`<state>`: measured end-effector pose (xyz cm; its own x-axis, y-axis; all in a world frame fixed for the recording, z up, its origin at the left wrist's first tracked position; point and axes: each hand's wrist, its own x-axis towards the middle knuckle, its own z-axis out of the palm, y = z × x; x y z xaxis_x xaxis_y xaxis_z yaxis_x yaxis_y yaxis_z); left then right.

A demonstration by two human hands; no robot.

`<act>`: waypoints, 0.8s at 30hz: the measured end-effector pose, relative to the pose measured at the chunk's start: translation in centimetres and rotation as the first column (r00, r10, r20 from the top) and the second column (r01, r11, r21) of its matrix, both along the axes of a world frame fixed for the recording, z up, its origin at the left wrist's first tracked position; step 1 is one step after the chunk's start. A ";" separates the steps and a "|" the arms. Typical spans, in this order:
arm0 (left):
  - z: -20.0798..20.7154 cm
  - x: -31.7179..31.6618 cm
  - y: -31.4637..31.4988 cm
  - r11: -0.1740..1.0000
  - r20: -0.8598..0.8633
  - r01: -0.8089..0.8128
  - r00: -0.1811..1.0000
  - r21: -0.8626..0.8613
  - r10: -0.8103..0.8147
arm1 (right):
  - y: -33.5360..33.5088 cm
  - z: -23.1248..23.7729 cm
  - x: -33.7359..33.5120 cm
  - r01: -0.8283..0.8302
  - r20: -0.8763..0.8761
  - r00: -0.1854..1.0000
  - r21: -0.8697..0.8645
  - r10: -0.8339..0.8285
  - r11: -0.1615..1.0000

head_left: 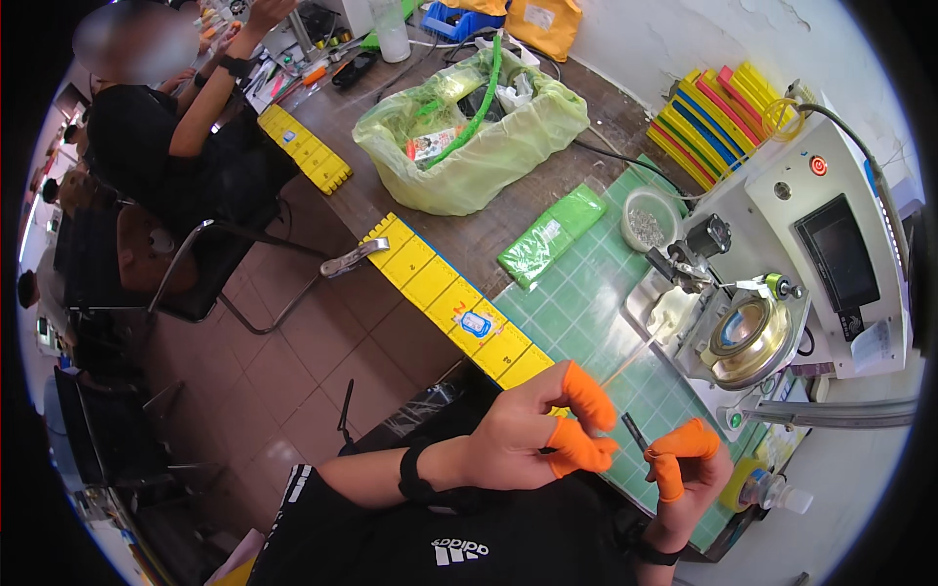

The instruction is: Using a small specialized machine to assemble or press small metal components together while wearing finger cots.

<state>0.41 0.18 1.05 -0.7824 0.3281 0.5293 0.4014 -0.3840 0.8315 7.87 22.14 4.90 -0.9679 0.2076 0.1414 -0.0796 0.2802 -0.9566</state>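
My left hand is at the front edge of the bench, orange covers on its thumb and forefinger. Those fingertips curl toward each other; whatever lies between them is too small to make out. To its right, my right hand, also with orange finger covers, pinches a slim dark tool that looks like tweezers. The tool points up and left, toward my left fingertips. Beneath and beyond both hands lies a green gridded mat. A thin pale stick or thread runs above the mat, just past my left hand.
A machine with a screen and a round metal wheel stands at right. Farther off are a bowl of small metal bits, a green packet and a bag-lined bin. Yellow strips edge the bench. A person sits far left.
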 end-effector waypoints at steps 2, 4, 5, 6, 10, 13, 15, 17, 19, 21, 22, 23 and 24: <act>0.0 0.2 -0.3 1.000 -0.014 -0.018 1.000 -0.006 0.018 | 0.1 0.2 -0.4 -0.003 -0.104 0.994 0.131 0.017 0.991; -0.3 0.0 0.1 0.999 -0.020 -0.050 0.999 0.015 0.051 | 0.2 0.6 -0.6 0.027 -0.200 0.979 0.264 0.027 0.964; -0.6 -0.3 0.6 0.995 -0.022 -0.088 0.996 0.037 0.089 | 0.2 0.9 -0.7 0.023 -0.234 0.970 0.347 0.063 0.938; -0.5 -0.1 0.9 0.994 0.075 -0.089 0.994 0.059 0.084 | 0.3 1.2 -0.8 0.028 -0.262 0.960 0.432 0.095 0.901; 1.3 -0.1 3.0 0.983 0.302 0.035 0.949 0.179 -0.088 | 1.1 3.3 -0.6 0.083 -0.370 0.920 0.506 0.130 0.859; 1.9 -0.2 2.9 0.940 0.486 0.244 0.808 0.239 -0.334 | 2.3 3.8 -1.0 -0.003 -0.442 0.857 0.512 0.266 0.859; 3.0 -1.0 2.3 0.909 0.522 0.398 0.752 0.127 -0.402 | 3.1 4.3 -0.4 0.002 -0.431 0.863 0.523 0.263 0.852; 1.9 -0.8 2.1 0.838 0.553 0.454 0.632 0.304 -0.543 | 3.3 4.8 0.5 0.060 -0.466 0.853 0.536 0.236 0.842; 2.5 -0.8 3.1 0.851 0.578 0.398 0.625 0.342 -0.525 | 3.0 5.3 0.9 0.089 -0.488 0.843 0.540 0.226 0.837; 3.6 -0.5 4.1 0.868 0.614 0.330 0.615 0.370 -0.495 | 3.0 5.9 1.3 0.060 -0.472 0.838 0.580 0.275 0.812; 4.3 -0.3 4.4 0.852 0.613 0.343 0.592 0.396 -0.523 | 3.3 5.9 1.6 0.035 -0.439 0.842 0.625 0.314 0.780; 4.8 -0.1 4.4 0.838 0.616 0.350 0.568 0.419 -0.546 | 3.4 5.9 1.5 0.046 -0.444 0.841 0.629 0.309 0.776; 5.2 0.0 4.3 0.835 0.613 0.356 0.568 0.419 -0.550 | 3.3 5.7 1.2 0.074 -0.473 0.818 0.652 0.328 0.755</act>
<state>0.42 4.51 6.25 -0.7203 0.6935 0.0125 -0.5259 -0.5578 0.6421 9.10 25.41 10.61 -0.6954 -0.2412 0.6770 -0.5905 0.7287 -0.3468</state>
